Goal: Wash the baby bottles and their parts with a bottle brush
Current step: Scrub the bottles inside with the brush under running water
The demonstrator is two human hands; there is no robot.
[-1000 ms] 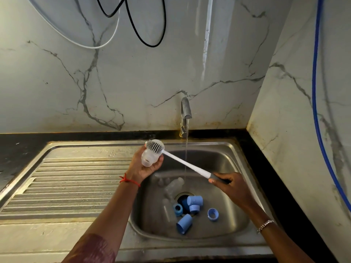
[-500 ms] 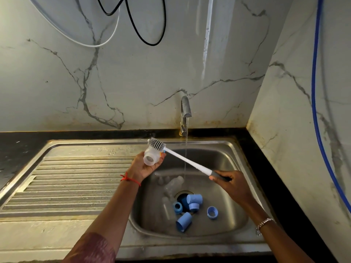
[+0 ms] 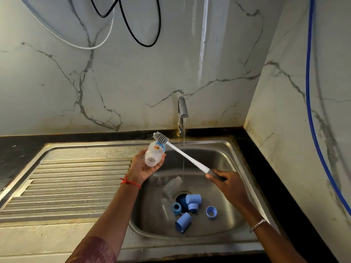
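The bottle (image 3: pixel 154 155) has rolled in the left grip (image 3: pixel 144 168), print now showing.
Centre frame: that grip wraps it, brush (image 3: pixel 190 158) bristles against its far end; right grip (image 3: pixel 228 185) clamps the handle.

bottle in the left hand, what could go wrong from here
1. The bottle lies across the palm of the left hand, seemingly lightly held; a push from the brush could tip it into the sink.
2. The right hand holds the brush at its far end, so the head may skid off.
3. Blue caps crowd the drain under the running tap; water might back up.
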